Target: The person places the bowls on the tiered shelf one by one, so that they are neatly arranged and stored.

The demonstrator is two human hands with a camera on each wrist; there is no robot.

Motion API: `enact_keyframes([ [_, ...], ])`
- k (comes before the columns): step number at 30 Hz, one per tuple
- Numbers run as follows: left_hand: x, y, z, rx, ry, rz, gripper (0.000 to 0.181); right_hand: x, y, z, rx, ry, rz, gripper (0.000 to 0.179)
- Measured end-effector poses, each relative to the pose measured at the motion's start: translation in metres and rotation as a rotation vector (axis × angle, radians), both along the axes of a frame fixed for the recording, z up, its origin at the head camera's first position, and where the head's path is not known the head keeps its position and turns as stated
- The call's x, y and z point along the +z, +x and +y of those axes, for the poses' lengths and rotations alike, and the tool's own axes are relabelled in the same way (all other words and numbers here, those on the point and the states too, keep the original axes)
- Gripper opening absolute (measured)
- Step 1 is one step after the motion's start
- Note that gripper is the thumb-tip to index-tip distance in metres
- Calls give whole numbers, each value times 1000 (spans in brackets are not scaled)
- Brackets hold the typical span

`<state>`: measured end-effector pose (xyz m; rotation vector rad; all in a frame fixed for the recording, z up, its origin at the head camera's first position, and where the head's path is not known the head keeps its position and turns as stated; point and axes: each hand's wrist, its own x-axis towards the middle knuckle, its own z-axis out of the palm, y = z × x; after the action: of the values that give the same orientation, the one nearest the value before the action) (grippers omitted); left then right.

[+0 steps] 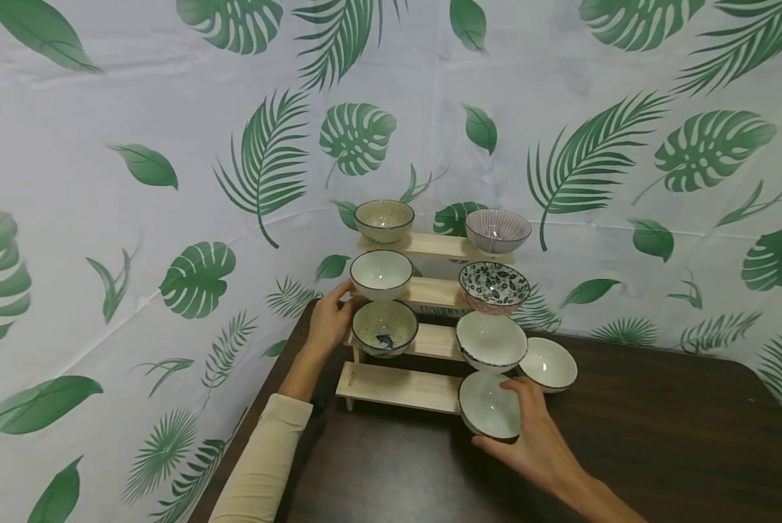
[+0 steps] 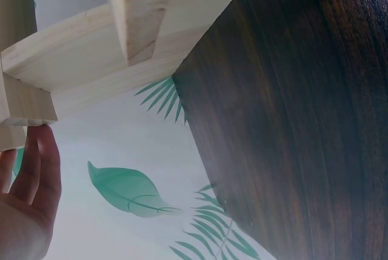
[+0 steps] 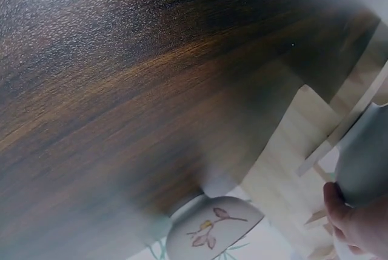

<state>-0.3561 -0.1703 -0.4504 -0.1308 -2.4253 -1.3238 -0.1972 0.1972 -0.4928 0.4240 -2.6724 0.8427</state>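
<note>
My right hand (image 1: 536, 436) grips a white bowl (image 1: 489, 403) with a dark rim, at the right end of the lowest step of a wooden tiered stand (image 1: 397, 385). Its thumb and fingers span the rim; in the right wrist view the bowl's grey-looking side (image 3: 364, 157) shows above the hand (image 3: 357, 226). At the stand's left side, my left hand (image 1: 328, 319) rests its fingertips against the end of a wooden step (image 2: 30, 99), the fingers nearly straight. Close by are a plain white bowl (image 1: 381, 272) and a green bowl (image 1: 384, 327) with a blue fish inside.
Higher steps hold a speckled green bowl (image 1: 384, 219), a purple-striped bowl (image 1: 498, 231) and a black-flowered bowl (image 1: 493, 285). Below them sits a white bowl (image 1: 491, 340) with a patterned rim. Another white bowl (image 1: 549, 363) stands on the dark table (image 1: 666, 414), right of the stand. Leaf-printed cloth hangs behind.
</note>
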Motion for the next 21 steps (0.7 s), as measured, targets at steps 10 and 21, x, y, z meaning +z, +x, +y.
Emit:
enact_keyframes([
  [10, -2, -1, 1, 0, -6, 15, 39, -1, -5, -4, 43, 2, 3, 94],
  [21, -3, -2, 0, -6, -4, 21, 40, -3, -9, -13, 41, -3, -10, 93],
])
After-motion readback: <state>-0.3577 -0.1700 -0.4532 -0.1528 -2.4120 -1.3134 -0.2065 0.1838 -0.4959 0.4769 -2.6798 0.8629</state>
